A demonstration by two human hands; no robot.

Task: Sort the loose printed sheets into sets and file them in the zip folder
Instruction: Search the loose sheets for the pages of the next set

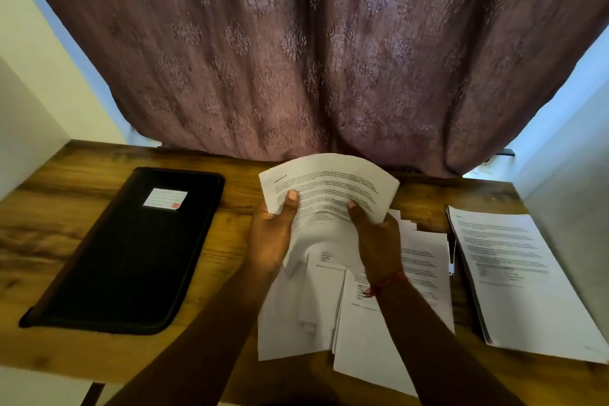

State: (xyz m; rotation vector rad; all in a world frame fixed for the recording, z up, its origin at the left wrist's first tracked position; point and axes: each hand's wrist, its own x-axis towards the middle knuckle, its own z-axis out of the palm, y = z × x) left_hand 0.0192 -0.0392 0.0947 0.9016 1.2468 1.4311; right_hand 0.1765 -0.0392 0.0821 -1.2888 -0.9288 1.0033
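Head view is showing, at far left, a pale wall [29, 109] meeting the wooden table [66, 214], whose grained top is running the full width of the frame. Lying flat on its left half is the black zip folder [131, 257], closed as far as can be told, a white label facing up; it is probably waiting there, well apart from the paper, until sets are ready. Moving rightward, the left hand [273, 234] is pinching the left edge of a printed sheet [333, 184], thumb on top and fingers curled beneath. The right hand [375, 234], a red thread at its wrist, is gripping the sheet's right edge the same way. The sheet is being held up and bowed towards the camera, likely so its text can be read and its set decided. Beneath both forearms the loose sheets [303, 306] are lying overlapped and askew, seemingly not yet sorted. Farther right, a squared stack [520, 273] is sitting near the table's edge, apparently a finished set. Behind everything a patterned mauve curtain [313, 43] is hanging down to the table's back edge, daylight showing at both its sides.
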